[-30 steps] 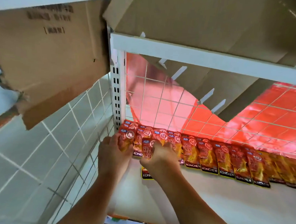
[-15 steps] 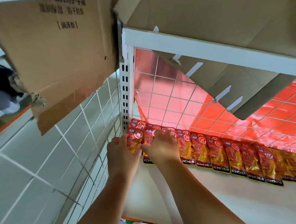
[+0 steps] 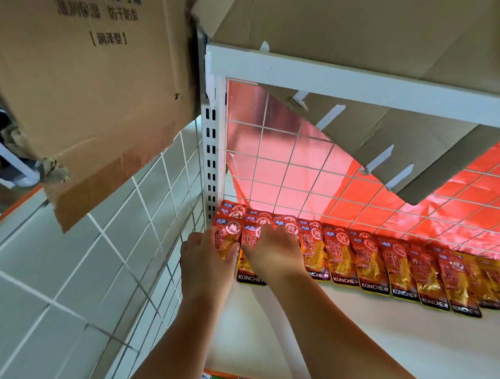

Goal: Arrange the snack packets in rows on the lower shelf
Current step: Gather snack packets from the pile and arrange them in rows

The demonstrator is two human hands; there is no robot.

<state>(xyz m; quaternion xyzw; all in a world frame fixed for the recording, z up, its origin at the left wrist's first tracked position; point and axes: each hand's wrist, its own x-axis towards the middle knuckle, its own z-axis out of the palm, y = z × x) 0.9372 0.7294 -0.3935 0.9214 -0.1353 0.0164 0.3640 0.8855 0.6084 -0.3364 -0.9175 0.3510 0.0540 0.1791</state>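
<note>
Nudging the stray snack packets (image 3: 370, 264) up into the back row on the lower shelf (image 3: 379, 349), and the one poking out a second ago is sliding level now. Left hand (image 3: 206, 263) is pinching the corner packet (image 3: 226, 238), right hand (image 3: 274, 249) is pressing flat, I think.

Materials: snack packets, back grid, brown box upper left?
Snack packets: glossy plastic film, likely; they glint. Back grid: white-coated wire, apparently metal; thin crossing rods. Brown box: matte corrugated cardboard, by the look; torn, frayed lower edge.
</note>
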